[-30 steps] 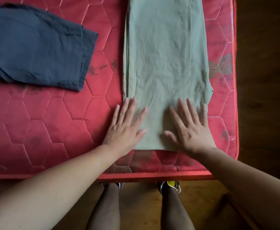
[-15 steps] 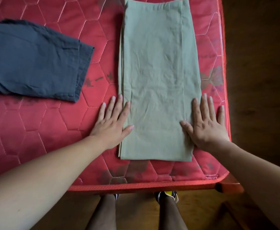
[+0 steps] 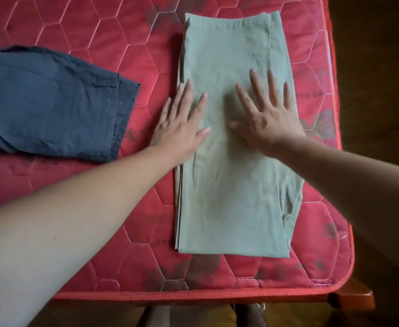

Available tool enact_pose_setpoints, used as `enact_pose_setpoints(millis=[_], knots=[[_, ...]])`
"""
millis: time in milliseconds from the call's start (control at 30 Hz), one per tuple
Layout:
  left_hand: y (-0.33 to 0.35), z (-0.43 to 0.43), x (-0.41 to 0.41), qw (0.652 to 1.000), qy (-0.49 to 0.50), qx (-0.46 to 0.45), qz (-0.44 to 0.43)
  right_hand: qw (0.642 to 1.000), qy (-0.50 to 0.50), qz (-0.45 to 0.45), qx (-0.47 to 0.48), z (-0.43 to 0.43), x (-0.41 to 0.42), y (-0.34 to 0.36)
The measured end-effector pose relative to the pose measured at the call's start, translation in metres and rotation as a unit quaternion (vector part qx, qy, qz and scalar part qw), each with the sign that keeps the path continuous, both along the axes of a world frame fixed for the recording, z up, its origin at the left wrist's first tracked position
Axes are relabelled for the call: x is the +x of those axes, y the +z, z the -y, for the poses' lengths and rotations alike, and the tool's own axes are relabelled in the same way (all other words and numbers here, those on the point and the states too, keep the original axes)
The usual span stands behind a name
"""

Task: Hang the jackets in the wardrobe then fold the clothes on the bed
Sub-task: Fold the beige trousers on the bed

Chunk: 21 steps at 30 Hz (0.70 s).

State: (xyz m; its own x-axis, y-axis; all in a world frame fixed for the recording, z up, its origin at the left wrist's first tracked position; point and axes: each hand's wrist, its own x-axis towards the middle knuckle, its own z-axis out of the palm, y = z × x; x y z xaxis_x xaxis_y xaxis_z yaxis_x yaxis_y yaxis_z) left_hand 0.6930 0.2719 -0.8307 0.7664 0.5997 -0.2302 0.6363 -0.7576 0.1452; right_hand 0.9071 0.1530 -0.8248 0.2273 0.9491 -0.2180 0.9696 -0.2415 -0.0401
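A pale green garment (image 3: 231, 199), folded into a long narrow strip, lies lengthwise on the right side of the red quilted mattress (image 3: 80, 220). My left hand (image 3: 182, 126) rests flat with fingers spread on the strip's left edge, partly on the mattress. My right hand (image 3: 267, 114) lies flat and spread on the middle of the strip. Neither hand grips the cloth. A dark blue-grey garment (image 3: 49, 102), loosely folded, lies to the left on the mattress.
The mattress's front edge runs along the bottom, with a wooden bed-frame corner (image 3: 352, 296) at the lower right. Dark wooden floor (image 3: 380, 67) lies beyond the right edge. My legs (image 3: 156, 317) stand against the front of the bed.
Both hands have slid away from me along the green strip, from its near end to its middle, and have come closer together. The view now takes in the strip's far end.
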Motion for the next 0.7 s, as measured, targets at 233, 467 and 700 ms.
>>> enact_pose_setpoints(millis=[233, 467, 700], knots=[[-0.009, -0.014, 0.001, 0.999, -0.02, -0.025, -0.028, 0.998, -0.015, -0.051, -0.046, -0.013, 0.016, -0.011], [-0.008, -0.082, 0.064, 0.999, 0.038, -0.006, 0.024, 0.996, -0.066, -0.061, 0.003, -0.083, 0.051, -0.007], [-0.024, -0.085, 0.067, 0.997, 0.06, 0.02, 0.044, 0.996, -0.076, -0.036, 0.02, -0.089, 0.053, -0.024]])
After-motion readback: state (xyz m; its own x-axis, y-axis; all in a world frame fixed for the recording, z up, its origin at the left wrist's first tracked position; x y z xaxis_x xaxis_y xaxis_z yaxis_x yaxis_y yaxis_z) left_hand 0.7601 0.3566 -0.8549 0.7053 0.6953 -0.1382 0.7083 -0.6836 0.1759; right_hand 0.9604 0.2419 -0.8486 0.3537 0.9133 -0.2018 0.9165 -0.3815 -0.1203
